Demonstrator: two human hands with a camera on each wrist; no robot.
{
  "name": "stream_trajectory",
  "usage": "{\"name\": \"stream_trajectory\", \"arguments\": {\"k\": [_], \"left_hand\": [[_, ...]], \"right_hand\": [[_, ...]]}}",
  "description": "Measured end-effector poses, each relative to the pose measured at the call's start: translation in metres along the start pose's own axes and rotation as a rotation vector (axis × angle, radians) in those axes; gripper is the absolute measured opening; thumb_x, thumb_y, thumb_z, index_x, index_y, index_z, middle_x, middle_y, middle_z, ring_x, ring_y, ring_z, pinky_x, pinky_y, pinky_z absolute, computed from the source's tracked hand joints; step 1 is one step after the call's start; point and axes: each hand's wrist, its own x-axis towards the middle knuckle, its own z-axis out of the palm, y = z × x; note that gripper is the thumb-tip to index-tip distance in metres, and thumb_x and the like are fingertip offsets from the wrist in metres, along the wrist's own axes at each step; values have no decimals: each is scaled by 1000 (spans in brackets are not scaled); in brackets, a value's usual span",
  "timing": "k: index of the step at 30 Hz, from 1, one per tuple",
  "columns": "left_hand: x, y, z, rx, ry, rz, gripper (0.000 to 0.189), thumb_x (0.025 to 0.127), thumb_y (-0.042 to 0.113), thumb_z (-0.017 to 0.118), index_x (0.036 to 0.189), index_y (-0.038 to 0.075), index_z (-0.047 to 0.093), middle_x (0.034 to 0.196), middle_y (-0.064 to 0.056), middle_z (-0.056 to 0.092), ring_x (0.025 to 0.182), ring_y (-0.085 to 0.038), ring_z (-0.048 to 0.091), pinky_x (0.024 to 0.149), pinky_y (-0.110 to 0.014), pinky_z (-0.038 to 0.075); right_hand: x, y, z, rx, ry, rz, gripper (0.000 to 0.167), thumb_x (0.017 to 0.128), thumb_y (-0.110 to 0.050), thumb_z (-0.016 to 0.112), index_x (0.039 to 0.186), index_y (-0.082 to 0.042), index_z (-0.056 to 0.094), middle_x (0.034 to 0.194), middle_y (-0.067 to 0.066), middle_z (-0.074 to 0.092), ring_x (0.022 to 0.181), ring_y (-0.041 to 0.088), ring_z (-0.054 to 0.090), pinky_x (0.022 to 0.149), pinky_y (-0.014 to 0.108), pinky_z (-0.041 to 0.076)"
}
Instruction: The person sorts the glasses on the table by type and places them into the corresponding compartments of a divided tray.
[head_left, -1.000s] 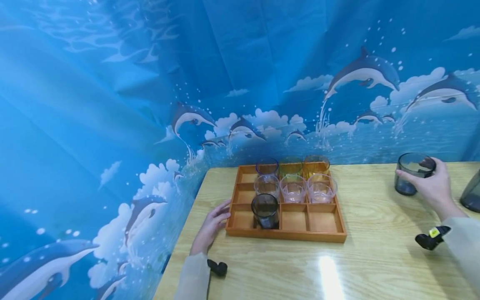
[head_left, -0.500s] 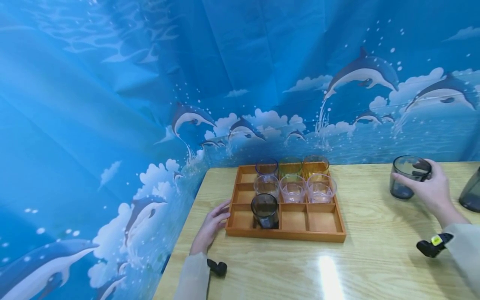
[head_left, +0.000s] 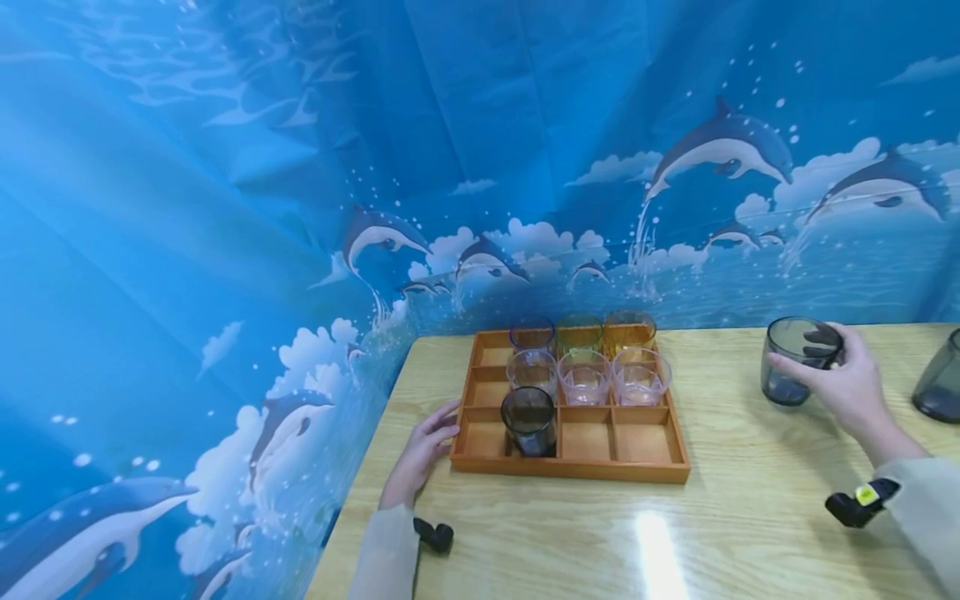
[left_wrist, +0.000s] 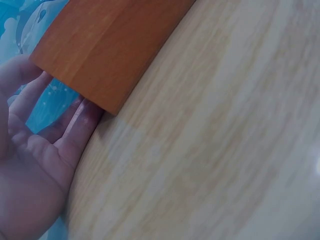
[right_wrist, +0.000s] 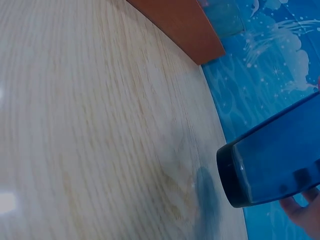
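Note:
My right hand (head_left: 847,387) grips a dark smoky glass (head_left: 795,367) by its sides, thumb in front and fingers behind. In the right wrist view that glass (right_wrist: 280,155) hangs over the table, its thick base above a shadow. My left hand (head_left: 422,454) touches the left side of a wooden divided tray (head_left: 570,471). Seen from the left wrist, the fingers (left_wrist: 75,125) reach along the tray's end near its corner. A second smoky glass (head_left: 531,429) stands in the tray's front row, second compartment from the left.
Clear glasses (head_left: 585,379) fill part of the middle row. Behind them are a blue-rimmed glass (head_left: 532,337), a greenish glass (head_left: 580,335) and an amber glass (head_left: 630,335). Another smoky glass (head_left: 941,387) stands at the right edge. A dolphin-print backdrop (head_left: 525,167) borders the table.
My right hand has carried the smoky glass left and slightly nearer, toward the tray. The left hand has stayed at the tray's side.

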Motion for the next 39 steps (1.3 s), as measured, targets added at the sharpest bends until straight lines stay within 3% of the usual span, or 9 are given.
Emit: {"name": "stream_trajectory", "arguments": {"k": [5, 11, 17, 24, 32, 39], "left_hand": [[3, -6, -2, -8, 4, -4, 52, 91, 14, 59, 140, 12, 42, 137, -11, 43, 120, -22, 42, 88, -36, 41], [13, -20, -8, -23, 18, 7, 52, 90, 16, 60, 139, 16, 44, 138, -10, 42, 121, -23, 41, 88, -36, 41], [15, -24, -8, -18, 42, 25, 52, 87, 19, 63, 136, 18, 48, 135, -9, 45, 120, -23, 43, 86, -36, 42], [13, -24, -6, -13, 42, 48, 51, 88, 17, 61, 137, 15, 47, 134, -11, 46, 118, -24, 43, 85, -36, 42], [13, -21, -7, -38, 37, 22, 51, 90, 13, 59, 139, 13, 45, 136, -10, 44, 118, -21, 43, 85, -35, 41], [1, -4, 0, -28, 5, 18, 52, 91, 8, 56, 141, 7, 39, 136, -12, 44, 116, -19, 44, 85, -35, 41]], "right_hand": [[-7, -7, 6, 3, -15, -14, 80, 79, -31, 74, 144, -17, 29, 119, -2, 45, 92, -5, 42, 66, 5, 38], [-15, -16, 11, 9, -24, -50, 80, 78, -27, 76, 143, -12, 31, 116, -5, 47, 92, -4, 43, 66, 5, 38], [-22, -21, 15, 5, -62, -66, 81, 78, -26, 76, 144, -13, 30, 119, 0, 45, 90, -4, 44, 65, 7, 41], [-31, -32, 18, 5, -82, -88, 80, 78, -24, 76, 143, -13, 32, 119, 2, 46, 92, -4, 44, 65, 8, 42], [-42, -46, 23, 6, -107, -118, 78, 77, -24, 76, 143, -17, 33, 121, -1, 46, 94, -3, 45, 66, 9, 41], [-51, -56, 29, -26, -115, -154, 79, 76, -27, 77, 141, -11, 35, 122, 0, 46, 97, 5, 46, 70, 8, 37]]}}
